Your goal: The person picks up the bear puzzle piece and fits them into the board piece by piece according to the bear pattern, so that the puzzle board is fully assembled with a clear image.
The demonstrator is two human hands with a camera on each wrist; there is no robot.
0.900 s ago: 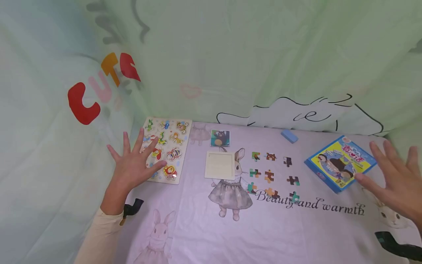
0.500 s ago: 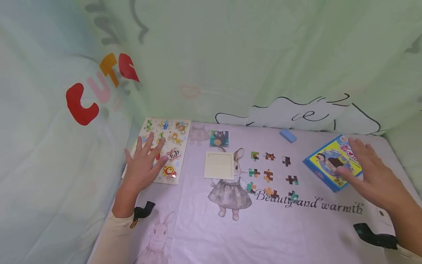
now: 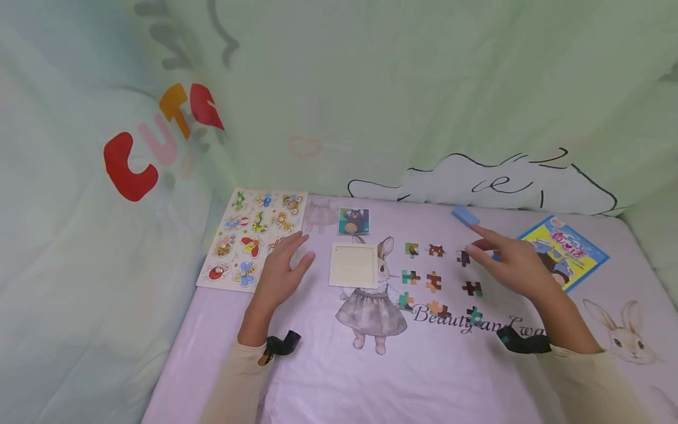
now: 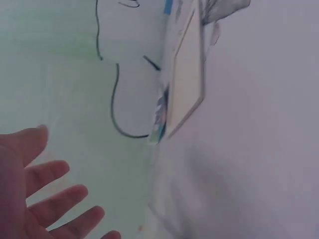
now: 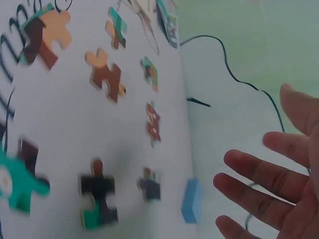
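My left hand (image 3: 281, 274) hovers with loosely bent fingers, empty, between the board of cartoon insects and the square cream puzzle tray (image 3: 353, 277). In the left wrist view its fingers (image 4: 57, 201) are spread apart, away from the tray. My right hand (image 3: 511, 262), also holding nothing, is over the right side of the jigsaw pieces (image 3: 434, 281), its fingertips beside the top right piece (image 3: 463, 257) in the head view. Several pieces lie apart in three rows, brown, black and green. A small bear picture card (image 3: 354, 221) lies behind the tray.
The insect board (image 3: 246, 274) lies at the left by the curtain. A blue block (image 3: 462, 214) sits at the back, just beyond my right fingertips. A blue and yellow box (image 3: 585, 256) stands at the right, partly hidden by my right hand. Curtains (image 3: 339, 88) enclose the table.
Both hands have moved inward, the left from over the insect board towards the tray, the right from the box towards the jigsaw pieces. Their spread fingers have relaxed. The pieces and tray stay put.
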